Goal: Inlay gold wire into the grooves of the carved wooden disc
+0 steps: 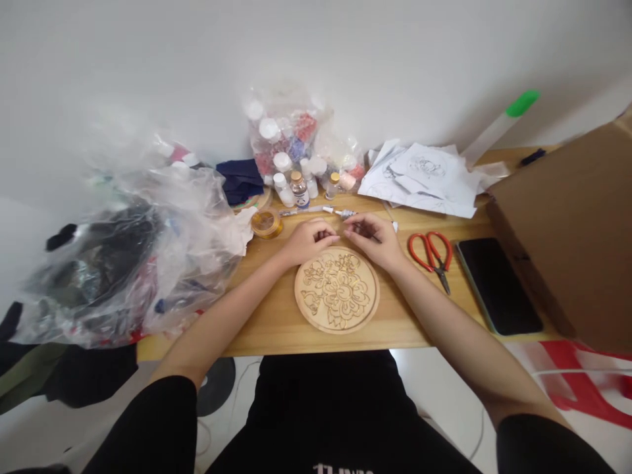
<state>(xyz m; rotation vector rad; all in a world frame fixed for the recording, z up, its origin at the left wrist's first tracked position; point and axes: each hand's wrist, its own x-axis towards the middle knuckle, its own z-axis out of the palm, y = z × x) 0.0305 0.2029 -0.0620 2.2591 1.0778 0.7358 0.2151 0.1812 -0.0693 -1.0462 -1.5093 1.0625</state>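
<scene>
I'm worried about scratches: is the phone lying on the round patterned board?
No, the phone lies on the wooden table, apart from the round patterned board.

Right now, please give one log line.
left hand: near wooden disc | right hand: holds thin dark item | pliers: on table

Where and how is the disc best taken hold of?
Probably by its rim, from left and right at once: the disc is round and lies flat on the table, with a flower pattern over much of its face.
</scene>
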